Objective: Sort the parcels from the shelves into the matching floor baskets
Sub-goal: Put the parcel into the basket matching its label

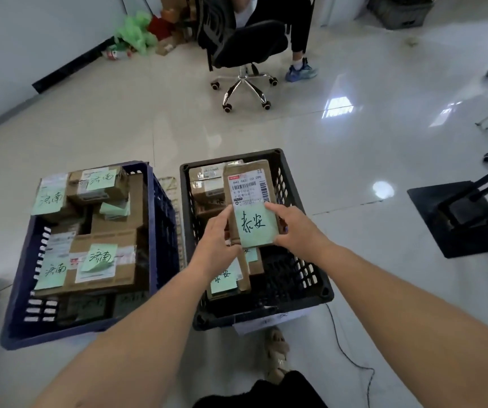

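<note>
I hold a flat brown parcel (250, 198) with a white shipping label and a green handwritten note over the black basket (304, 272). My left hand (217, 242) grips its left edge and my right hand (292, 228) grips its right edge. Inside the black basket lie a few more brown parcels (207, 187), some with green notes. To the left stands the blue basket (160, 225), piled with brown parcels (104, 260) that carry green notes with different writing.
A person sits on a black office chair (242, 54) at the far side of the glossy tiled floor. A black stand base (466, 219) lies to the right. A thin cable (351, 357) runs across the floor near my foot (276, 353). Boxes and green bags (140, 30) are piled by the wall.
</note>
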{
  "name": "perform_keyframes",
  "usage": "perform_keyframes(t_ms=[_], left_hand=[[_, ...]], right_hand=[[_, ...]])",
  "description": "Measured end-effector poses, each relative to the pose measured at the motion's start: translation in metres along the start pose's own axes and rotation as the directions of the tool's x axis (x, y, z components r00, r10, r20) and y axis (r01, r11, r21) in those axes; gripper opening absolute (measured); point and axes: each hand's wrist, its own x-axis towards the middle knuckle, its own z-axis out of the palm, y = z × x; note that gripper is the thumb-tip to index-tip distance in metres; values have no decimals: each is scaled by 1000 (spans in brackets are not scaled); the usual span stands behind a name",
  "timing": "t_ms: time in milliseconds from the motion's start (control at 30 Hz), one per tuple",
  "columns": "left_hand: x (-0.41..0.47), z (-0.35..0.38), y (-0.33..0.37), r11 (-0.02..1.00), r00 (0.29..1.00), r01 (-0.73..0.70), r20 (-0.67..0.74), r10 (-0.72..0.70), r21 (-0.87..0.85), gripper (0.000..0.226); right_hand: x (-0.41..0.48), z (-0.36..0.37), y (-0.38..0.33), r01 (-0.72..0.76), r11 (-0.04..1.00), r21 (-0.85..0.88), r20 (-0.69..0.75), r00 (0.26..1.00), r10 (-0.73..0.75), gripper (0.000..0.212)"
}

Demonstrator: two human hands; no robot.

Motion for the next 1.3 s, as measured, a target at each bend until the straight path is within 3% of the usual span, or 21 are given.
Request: perform_keyframes(t_ms=[267,467,767,967,1167,1300], left_hand=[[2,31,-46,956,963,267,8,-270,121,90],[15,38,-86,907,929,360,6,-370,217,89],[29,64,-131,801,899,388,7,-439,456,81],[33,69,-125,735,849,446,19,-528,511,70],[29,54,-111,753,851,400,93,-516,523,54],[28,29,-89,791,899,363,38,-436,493,52]], right_hand=[[35,57,47,-74,997,33,246,967,64,77],[62,102,61,-143,988,57,315,942,118,76],[89,153,81,-204,978,45,358,917,175,76],[104,171,71,-174,985,-17,424,891,165,70],[96,146,60,-140,982,-123,423,888,180,67],[98,117,41,-80,972,-222,354,922,157,67]])
